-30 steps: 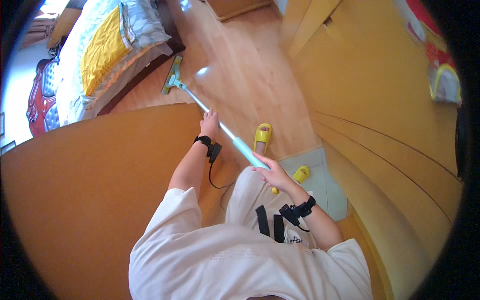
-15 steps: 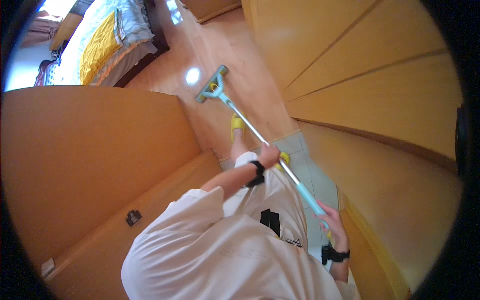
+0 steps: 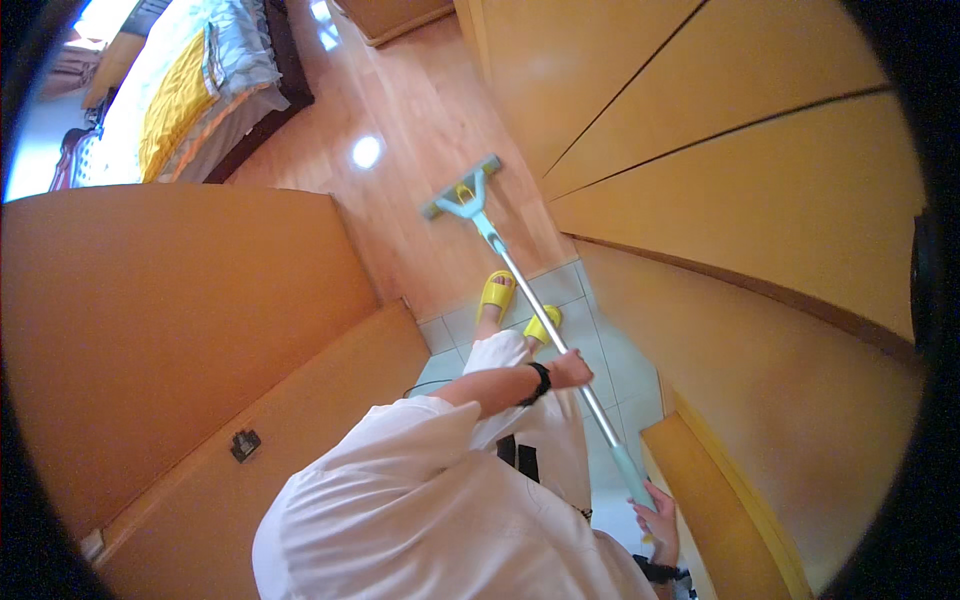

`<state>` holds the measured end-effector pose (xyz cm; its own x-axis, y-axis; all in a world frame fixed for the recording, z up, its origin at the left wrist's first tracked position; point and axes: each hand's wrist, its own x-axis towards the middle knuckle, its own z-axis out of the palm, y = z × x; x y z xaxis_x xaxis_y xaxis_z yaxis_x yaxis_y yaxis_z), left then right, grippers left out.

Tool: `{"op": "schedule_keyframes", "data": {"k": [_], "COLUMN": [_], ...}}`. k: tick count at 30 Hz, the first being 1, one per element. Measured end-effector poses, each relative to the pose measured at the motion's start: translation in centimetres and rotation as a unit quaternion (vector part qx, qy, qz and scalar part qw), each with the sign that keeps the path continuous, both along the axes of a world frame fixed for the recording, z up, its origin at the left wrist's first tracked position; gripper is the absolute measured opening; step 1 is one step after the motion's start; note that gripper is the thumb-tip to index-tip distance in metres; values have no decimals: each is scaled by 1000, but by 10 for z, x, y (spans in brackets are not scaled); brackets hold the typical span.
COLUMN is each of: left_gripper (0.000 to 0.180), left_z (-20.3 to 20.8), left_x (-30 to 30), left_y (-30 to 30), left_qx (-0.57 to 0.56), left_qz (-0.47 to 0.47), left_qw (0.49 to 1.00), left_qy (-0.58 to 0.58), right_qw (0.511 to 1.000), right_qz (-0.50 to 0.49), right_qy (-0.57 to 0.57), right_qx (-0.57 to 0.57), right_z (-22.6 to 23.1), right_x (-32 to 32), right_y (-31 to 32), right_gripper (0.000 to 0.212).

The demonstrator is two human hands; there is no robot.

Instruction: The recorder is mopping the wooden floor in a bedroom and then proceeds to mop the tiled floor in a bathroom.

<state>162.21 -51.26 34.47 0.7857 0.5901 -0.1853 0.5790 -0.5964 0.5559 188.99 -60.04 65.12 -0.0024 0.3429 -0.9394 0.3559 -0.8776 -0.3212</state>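
A sponge mop (image 3: 530,295) with a silver pole slants from my hands up to its wide head (image 3: 463,190) on the wood floor. My left hand (image 3: 571,369) is wrapped round the middle of the pole. Lower down, my right hand (image 3: 655,518) grips the pale turquoise handle (image 3: 628,474) near its end. Both wrists carry black bands. Just below the mop head, my feet in yellow slippers (image 3: 497,290) stand by the line between wood and tiles.
Orange-brown wood panels (image 3: 180,270) rise on the left, with a small dark fitting (image 3: 245,445). Tall wooden cupboard doors (image 3: 720,100) line the right. A bed (image 3: 215,80) with a yellow cover stands at the far left. Pale tiles (image 3: 625,350) lie beneath me.
The mop head has shifted right and slightly nearer me. Both hands have moved down with the pole. My leading foot has come back to the tile edge beside the other.
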Motion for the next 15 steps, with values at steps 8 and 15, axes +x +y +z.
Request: {"op": "schedule_keyframes", "data": {"k": [8, 15], "left_gripper": [7, 32], "left_z": [-75, -31], "left_x": [-200, -295], "left_y": [121, 178], "left_qx": [33, -28], "left_qz": [178, 276], "left_qw": [972, 896], "left_qy": [147, 346], "right_qw": [987, 965], "right_qz": [60, -11], "right_qy": [125, 242], "right_qx": [87, 104], "right_z": [-127, -201], "right_x": [-181, -305], "right_y": [102, 159], "right_gripper": [54, 51]}}
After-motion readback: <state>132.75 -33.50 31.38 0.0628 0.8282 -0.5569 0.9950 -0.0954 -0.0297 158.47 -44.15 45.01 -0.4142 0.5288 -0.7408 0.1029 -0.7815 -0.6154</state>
